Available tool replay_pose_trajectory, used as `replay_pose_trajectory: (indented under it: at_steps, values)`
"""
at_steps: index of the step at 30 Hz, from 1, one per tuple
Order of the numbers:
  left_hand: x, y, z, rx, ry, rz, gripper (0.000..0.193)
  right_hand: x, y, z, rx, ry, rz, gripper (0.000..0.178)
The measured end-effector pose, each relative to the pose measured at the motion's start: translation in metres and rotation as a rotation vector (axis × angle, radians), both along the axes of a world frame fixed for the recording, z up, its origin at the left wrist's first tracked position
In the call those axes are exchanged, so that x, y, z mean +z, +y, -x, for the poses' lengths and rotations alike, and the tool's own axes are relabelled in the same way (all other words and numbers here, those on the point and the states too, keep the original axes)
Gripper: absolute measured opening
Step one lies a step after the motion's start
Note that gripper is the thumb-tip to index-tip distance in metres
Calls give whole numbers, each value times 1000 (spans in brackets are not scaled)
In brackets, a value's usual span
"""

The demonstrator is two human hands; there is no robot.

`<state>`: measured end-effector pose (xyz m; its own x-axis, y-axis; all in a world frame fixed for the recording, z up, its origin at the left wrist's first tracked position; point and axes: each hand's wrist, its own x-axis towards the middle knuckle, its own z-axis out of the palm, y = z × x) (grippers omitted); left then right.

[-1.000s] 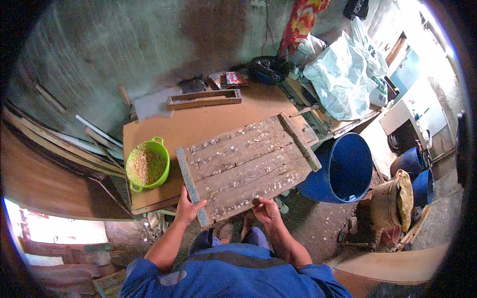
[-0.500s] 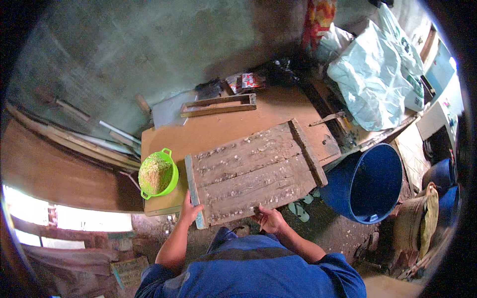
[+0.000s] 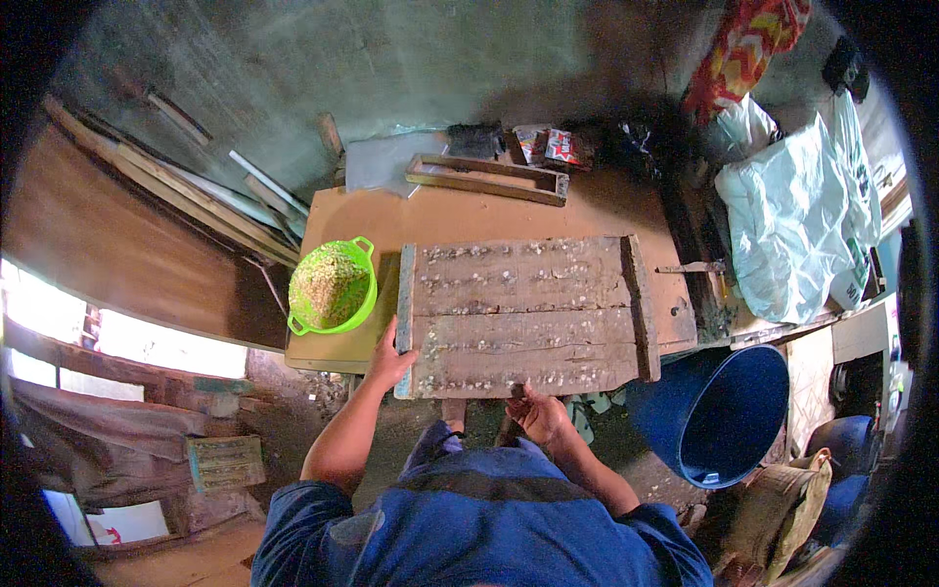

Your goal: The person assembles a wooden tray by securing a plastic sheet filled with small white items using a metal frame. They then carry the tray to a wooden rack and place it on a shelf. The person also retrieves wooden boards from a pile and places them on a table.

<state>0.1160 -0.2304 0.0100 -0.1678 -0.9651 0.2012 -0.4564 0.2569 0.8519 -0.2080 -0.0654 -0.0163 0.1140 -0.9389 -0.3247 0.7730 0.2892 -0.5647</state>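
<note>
A weathered wooden plank board (image 3: 523,315) lies across the table's near edge, with battens at both ends and rows of whitish bits on its face. My left hand (image 3: 391,364) grips its left batten near the lower corner, thumb on top. At the lower edge, right of the middle, my right hand (image 3: 540,413) holds the board, its fingers partly hidden underneath. Left of the board stands a bright green two-handled colander (image 3: 366,308), heaped with pale yellowish grains or shreds (image 3: 331,284) too small to name.
The brown table (image 3: 342,220) carries a narrow wooden frame (image 3: 489,184), a clear plastic sheet (image 3: 380,164) and small packets (image 3: 562,147) at the back. To the right are large pale plastic bags (image 3: 792,225), with a blue barrel (image 3: 719,416) below. A sack (image 3: 778,514) stands beyond it.
The board has turned clockwise from a slant to nearly level, with both hands still on it. The view has also shifted, moving the colander and table slightly in the picture.
</note>
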Motion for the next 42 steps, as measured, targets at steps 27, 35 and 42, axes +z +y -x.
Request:
replay_pose_trajectory:
  at_steps: [27, 35, 42]
  values:
    - [38, 3, -8, -164, 23, 117, 92, 76, 25, 115, -962, 1573, 46, 26]
    - [32, 21, -9, 63, -428, 39, 71, 194, -123, 105, -723, 1945, 340, 34]
    - [38, 74, -25, 274, -398, -160, 69, 217, -265, 124, -502, 2079, 496, 43]
